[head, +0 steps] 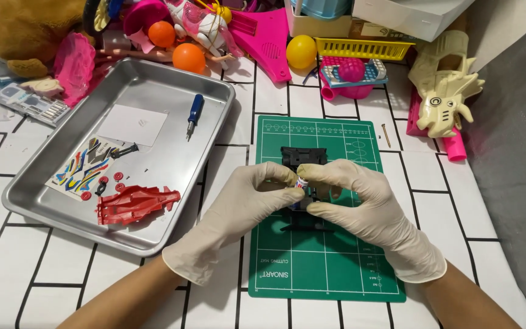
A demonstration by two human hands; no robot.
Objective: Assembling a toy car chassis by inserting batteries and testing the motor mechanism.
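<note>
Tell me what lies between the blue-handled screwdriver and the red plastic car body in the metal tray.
In the head view, a white paper sheet and a colourful sticker sheet lie between the blue-handled screwdriver and red plastic car body.

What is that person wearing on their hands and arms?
Both the left hand and the right hand wear thin, cream-white rubbery gloves, a bit wrinkled, with loose cuffs ending just past the wrists. Beyond the cuffs the forearms are bare: no sleeves, watch or bracelets show.

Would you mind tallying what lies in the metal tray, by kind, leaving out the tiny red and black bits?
Screwdriver: 1
White paper: 1
Sticker sheet: 1
Red car body: 1
Total in the tray: 4
</note>
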